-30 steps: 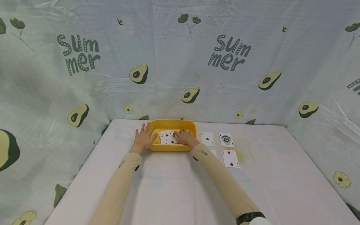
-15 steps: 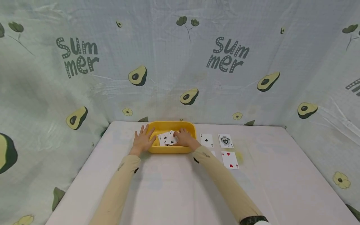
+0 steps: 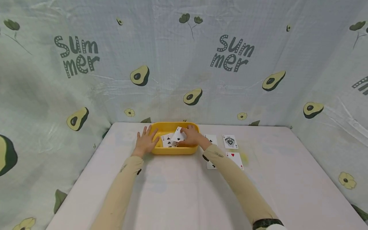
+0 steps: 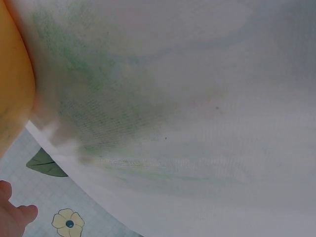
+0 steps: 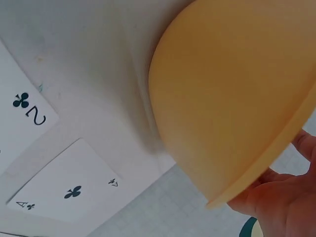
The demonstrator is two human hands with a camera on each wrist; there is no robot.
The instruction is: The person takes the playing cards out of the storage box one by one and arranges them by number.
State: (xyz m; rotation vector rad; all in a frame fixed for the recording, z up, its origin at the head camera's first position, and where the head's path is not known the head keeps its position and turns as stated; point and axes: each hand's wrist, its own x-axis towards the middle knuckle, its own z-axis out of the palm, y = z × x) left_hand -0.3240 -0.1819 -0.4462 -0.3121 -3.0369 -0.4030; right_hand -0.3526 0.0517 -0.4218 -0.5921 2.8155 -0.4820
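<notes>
Your right hand [image 3: 192, 135] pinches a card [image 3: 179, 134] tilted above the tray [image 3: 172, 151]; your left hand [image 3: 146, 141], fingers spread, rests against the tray's left rim. More cards [image 3: 168, 140] lie inside the tray.

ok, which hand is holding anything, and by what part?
The right hand pinches a spade card by its right edge, lifted over the yellow tray. The left hand holds nothing; it rests flat against the tray's left rim.

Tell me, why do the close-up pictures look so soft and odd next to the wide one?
Head view: even light, wide-angle bend, crisp yellow tray. Left wrist view: mostly blurred tablecloth. Right wrist view: the tray's underside looms out of focus, yet the ace of clubs reads clearly.
</notes>
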